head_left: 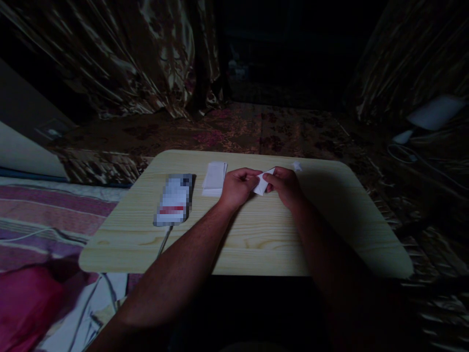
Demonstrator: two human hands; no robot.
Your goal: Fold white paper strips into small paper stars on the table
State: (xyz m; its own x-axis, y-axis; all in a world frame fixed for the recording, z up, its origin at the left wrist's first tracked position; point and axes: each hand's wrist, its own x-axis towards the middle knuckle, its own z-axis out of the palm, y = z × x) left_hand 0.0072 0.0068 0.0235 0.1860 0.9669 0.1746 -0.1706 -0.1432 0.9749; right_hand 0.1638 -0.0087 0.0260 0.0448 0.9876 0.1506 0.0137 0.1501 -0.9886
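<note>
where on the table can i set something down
The table looks bare between the forearms and, in shadow, right of the right forearm. It's crowded around the left hand, right hand, folded paper, paper stack and phone.

Folded white paper (261, 186); pale-yellow, round-cornered tabletop (264, 237) (streaked with wood grain); shiny brown-and-gold patterned curtain (172, 54); pink-and-purple striped cloth (54, 208).

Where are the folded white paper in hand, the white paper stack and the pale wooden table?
Folded white paper (261, 186), head view: creased face.
White paper stack (215, 176), head view: top face.
Pale wooden table (260, 239), head view: bare top.
</note>
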